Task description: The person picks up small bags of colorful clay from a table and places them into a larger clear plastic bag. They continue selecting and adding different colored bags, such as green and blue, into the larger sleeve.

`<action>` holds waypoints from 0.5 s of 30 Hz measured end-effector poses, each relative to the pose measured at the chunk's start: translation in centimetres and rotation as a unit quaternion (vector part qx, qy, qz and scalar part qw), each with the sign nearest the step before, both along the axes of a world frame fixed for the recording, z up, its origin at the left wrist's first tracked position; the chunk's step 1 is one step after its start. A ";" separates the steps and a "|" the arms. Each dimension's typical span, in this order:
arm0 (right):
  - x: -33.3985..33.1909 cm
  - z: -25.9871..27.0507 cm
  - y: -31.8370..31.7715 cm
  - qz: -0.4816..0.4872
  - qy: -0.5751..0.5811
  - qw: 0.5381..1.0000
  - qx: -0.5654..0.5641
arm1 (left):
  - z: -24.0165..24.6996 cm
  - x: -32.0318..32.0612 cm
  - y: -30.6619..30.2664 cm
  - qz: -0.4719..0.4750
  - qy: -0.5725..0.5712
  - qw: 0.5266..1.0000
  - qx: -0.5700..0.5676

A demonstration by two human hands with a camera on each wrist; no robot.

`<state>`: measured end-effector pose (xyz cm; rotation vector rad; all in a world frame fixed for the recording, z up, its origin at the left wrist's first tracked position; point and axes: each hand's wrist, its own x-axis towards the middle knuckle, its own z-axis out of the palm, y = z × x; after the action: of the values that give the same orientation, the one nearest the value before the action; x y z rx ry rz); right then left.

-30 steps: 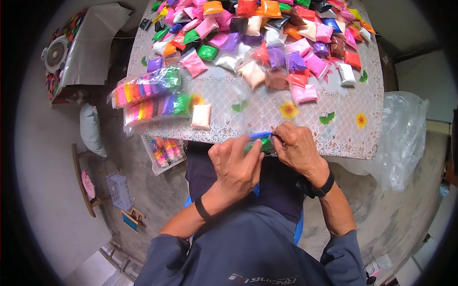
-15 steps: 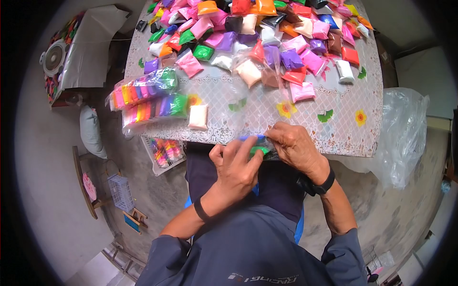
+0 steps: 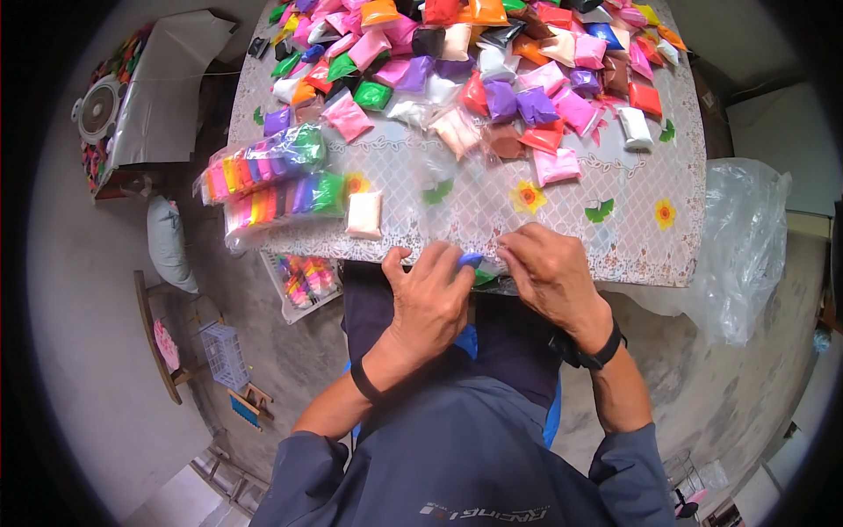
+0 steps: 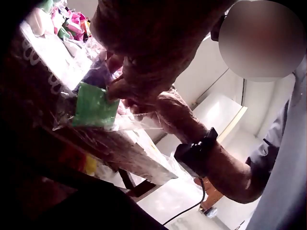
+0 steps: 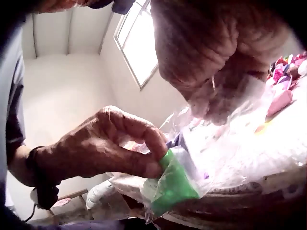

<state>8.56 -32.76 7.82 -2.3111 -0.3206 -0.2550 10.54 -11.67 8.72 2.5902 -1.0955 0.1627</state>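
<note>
At the table's near edge my left hand [image 3: 428,294] pinches a green packet [image 5: 176,187] at its upper edge, thumb against fingers. Clear plastic bag film [image 5: 230,148] surrounds this packet. A blue packet [image 3: 471,261] shows beside the left fingertips, partly covered by them. My right hand [image 3: 551,270] has thumb and fingertips together on the bag's film, to the right of the packets. In the left wrist view the green packet [image 4: 96,106] hangs flat below the fingers.
Two clear bags of coloured packets [image 3: 281,204] lie stacked at the table's left, beside a cream packet [image 3: 364,215]. A large pile of coloured packets [image 3: 492,53] covers the far side. Below the left edge stands a white crate [image 3: 303,290]; crumpled plastic sheeting [image 3: 742,255] hangs at right.
My right hand has shifted slightly away from the left, widening the gap between them. Less of the green packet shows from above. The left hand keeps its hold.
</note>
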 end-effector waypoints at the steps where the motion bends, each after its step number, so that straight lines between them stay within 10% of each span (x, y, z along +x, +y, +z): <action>1: -0.3 0.3 -0.2 -0.040 -0.046 0.998 0.022 | 0.0 0.0 0.0 -0.005 -0.003 1.000 0.000; 5: -1.9 2.2 -1.0 -0.229 -0.017 0.973 0.003 | 0.6 0.0 0.0 -0.013 -0.006 1.000 -0.002; 15: -1.9 -1.9 -2.4 -0.210 0.221 0.940 0.153 | 1.3 2.3 -1.2 -0.044 -0.058 0.997 -0.025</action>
<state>6.68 -35.13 5.89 -2.0295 0.4171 0.0152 12.80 -12.89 10.02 2.5102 -1.2276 0.3201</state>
